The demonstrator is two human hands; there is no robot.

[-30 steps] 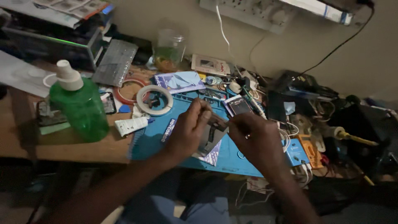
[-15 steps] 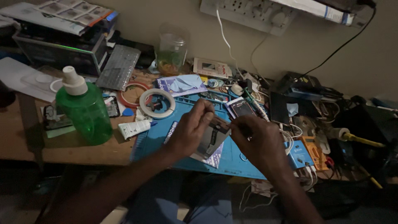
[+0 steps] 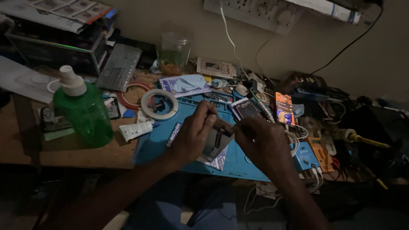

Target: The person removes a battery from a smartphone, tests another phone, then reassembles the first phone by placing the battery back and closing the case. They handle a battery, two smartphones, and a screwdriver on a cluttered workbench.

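My right hand hiding its fingertips' grip, flat device half covered, cable tangle too dim to sort.

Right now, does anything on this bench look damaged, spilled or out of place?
Nothing spilled or visibly broken. The bench is crowded: cables tangle at the right of the blue mat, and a phone lies lit among them. The green bottle stands upright. Both hands hold an opened device.

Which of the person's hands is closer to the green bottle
Left. The left hand holds the small device over the blue mat, to the right of the green bottle. The right hand is farther right, beyond the left hand.
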